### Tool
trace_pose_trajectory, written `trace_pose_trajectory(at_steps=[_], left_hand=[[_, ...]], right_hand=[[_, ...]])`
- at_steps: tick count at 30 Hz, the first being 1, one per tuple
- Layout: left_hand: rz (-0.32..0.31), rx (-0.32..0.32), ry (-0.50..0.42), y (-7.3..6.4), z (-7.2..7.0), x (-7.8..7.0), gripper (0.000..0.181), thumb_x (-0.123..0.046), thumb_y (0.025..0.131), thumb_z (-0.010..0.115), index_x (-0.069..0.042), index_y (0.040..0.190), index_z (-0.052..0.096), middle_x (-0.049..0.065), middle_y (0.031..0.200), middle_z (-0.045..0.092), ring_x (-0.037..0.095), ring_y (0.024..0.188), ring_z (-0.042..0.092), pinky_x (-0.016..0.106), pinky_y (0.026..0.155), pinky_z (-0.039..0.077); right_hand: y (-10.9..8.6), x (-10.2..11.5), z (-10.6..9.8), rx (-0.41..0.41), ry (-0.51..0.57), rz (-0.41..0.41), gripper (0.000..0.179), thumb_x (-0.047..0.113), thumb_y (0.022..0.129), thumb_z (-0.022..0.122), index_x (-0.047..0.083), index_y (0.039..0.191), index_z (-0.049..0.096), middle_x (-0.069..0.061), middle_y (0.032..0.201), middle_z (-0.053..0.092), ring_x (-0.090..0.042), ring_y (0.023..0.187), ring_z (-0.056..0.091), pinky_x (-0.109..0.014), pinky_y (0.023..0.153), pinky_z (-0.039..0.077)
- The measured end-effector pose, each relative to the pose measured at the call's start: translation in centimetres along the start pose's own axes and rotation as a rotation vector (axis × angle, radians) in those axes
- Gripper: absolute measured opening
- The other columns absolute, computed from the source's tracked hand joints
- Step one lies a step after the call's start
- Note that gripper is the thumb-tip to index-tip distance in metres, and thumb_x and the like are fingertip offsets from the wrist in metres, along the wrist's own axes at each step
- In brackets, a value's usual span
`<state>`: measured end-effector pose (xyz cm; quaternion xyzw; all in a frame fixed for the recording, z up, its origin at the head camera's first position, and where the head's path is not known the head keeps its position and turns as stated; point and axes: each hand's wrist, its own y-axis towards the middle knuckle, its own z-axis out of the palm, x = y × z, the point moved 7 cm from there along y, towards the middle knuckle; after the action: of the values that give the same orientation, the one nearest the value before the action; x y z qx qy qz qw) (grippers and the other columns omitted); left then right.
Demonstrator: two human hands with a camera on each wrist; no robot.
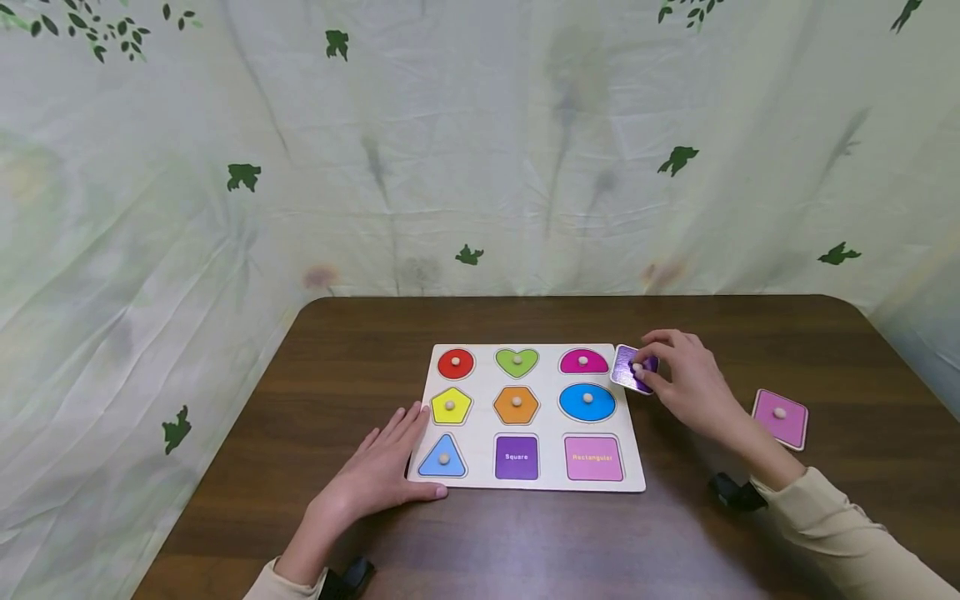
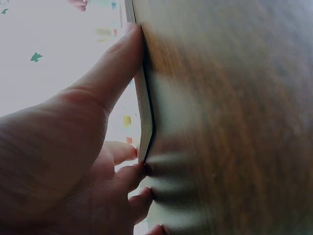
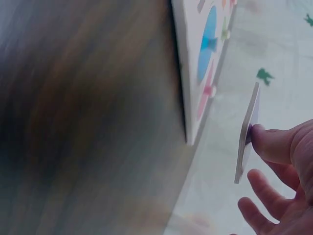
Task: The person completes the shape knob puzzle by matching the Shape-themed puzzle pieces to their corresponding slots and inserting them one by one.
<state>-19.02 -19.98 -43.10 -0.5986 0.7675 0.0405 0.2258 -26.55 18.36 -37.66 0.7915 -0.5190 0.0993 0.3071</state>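
A white shape puzzle board lies on the table, with several knobbed pieces seated in it. Its bottom row has a blue triangle piece, a bare purple slot marked Square and a bare pink slot marked Rectangular. My right hand pinches the knob of a purple square puzzle piece between thumb and fingertip. In the right wrist view, this piece is raised off the table. At the board's lower-left corner rests my left hand, fingers extended along the left side and thumb along the near edge.
A pink rectangular piece with a pale knob lies on the brown wooden table, right of the board and near my right forearm. Behind the table hangs a pale curtain with green leaf patterns.
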Motion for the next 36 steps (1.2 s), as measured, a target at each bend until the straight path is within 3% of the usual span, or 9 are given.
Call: trace_pose_trajectory(at_steps=[10,17,36], left_hand=[[0.001,0.001,-0.007,0.0,0.1,0.0,0.115,-0.066,0.071,0.076,-0.012,0.158,0.022,0.008,0.163,0.018,0.032,0.149,0.012,0.062,0.114,0.015],[0.0,0.001,0.001,0.0,0.1,0.1,0.115,-0.066,0.071,0.076,-0.012,0.158,0.022,0.008,0.163,0.018,0.032,0.149,0.012,0.061,0.114,0.016],[-0.019,0.016,-0.01,0.1,0.2,0.2,0.116,-0.067,0.07,0.075,-0.014,0.158,0.021,0.007,0.163,0.017,0.031,0.149,0.01,0.062,0.114,0.014]], right_hand=[[-0.5,2.8,0.7,0.045,-0.004,-0.044,0.02,0.003,0.079,0.081,0.01,0.096,0.074,-0.016,0.122,0.058,-0.04,0.119,0.044,-0.068,0.099,0.029],[-0.9,4.7,1.2,0.047,-0.016,-0.118,0.016,0.006,0.079,0.081,0.013,0.091,0.074,-0.016,0.121,0.059,-0.039,0.117,0.047,-0.064,0.099,0.032],[-1.7,8.8,4.0,0.121,0.012,-0.195,0.017,0.014,0.079,0.084,0.021,0.088,0.071,-0.008,0.119,0.062,-0.029,0.115,0.052,-0.058,0.099,0.035]])
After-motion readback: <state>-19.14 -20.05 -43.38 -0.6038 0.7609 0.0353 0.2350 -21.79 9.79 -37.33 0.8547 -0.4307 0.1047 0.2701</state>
